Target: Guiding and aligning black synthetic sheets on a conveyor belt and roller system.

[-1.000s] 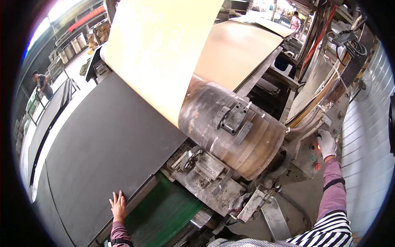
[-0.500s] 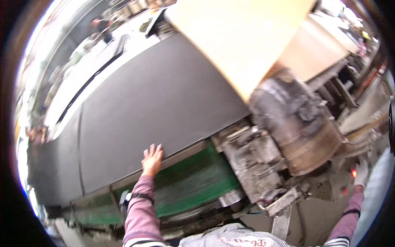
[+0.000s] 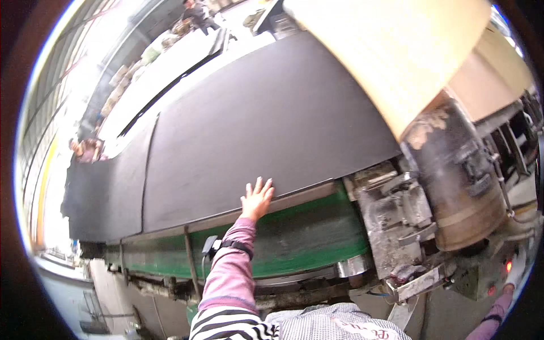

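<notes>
My left hand lies with its fingers spread on the near edge of a large black sheet. A strapped band and a small device sit on that forearm. Below the sheet's near edge runs a green belt in a metal frame. At the far right rim, my right hand, pale as if gloved, is beside a control box with a glowing red light. Its fingers are too small and blurred to make out. A tan sheet slopes down to the black sheet's right end.
A worn drum-shaped machine part and a dirty metal bracket stand right of the belt. Another black sheet adjoins on the left, with a person at its far end. Another person is at the back.
The view has turned, so the sheets and machine appear farther right. My left hand stays on the black sheet's near edge; my right hand stays by the red light, closer to the rim.
</notes>
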A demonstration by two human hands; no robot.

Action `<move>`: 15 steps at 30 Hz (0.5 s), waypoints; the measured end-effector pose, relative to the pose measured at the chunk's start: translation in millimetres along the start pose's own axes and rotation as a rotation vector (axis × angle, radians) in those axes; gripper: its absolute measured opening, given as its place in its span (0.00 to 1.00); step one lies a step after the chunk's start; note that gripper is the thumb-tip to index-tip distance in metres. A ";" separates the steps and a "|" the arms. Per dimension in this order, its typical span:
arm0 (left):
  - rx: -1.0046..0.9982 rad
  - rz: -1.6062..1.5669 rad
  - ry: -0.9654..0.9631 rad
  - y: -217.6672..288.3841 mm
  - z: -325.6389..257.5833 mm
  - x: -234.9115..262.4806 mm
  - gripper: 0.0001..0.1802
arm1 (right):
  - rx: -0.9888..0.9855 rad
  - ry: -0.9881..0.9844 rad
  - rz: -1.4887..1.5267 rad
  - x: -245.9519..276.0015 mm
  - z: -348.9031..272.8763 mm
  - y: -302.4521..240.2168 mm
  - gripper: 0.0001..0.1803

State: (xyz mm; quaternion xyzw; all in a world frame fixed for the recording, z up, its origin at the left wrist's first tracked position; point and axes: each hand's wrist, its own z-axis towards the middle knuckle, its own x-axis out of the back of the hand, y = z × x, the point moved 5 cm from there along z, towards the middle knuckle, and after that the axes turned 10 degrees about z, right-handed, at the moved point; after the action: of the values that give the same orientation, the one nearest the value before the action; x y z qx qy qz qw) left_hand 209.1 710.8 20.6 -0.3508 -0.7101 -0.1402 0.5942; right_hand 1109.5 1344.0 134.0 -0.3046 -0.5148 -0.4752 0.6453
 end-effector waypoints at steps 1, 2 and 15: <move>-0.106 0.099 0.107 -8.9 8.7 -28.3 0.23 | 0.059 -0.023 -0.112 -1.0 4.1 8.9 0.27; -0.081 0.100 0.080 -11.6 -0.2 -14.6 0.22 | -0.103 -0.133 0.187 7.2 -0.2 -46.4 0.26; -0.117 0.088 -0.031 -17.8 1.7 -15.5 0.43 | -0.244 -0.033 0.076 111.9 -7.0 -168.7 0.17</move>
State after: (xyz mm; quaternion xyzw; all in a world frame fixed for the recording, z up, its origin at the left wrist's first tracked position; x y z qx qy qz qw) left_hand 196.7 694.1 9.4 -0.4178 -0.6937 -0.1498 0.5673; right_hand 957.8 1243.1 222.5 -0.4077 -0.4519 -0.5044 0.6125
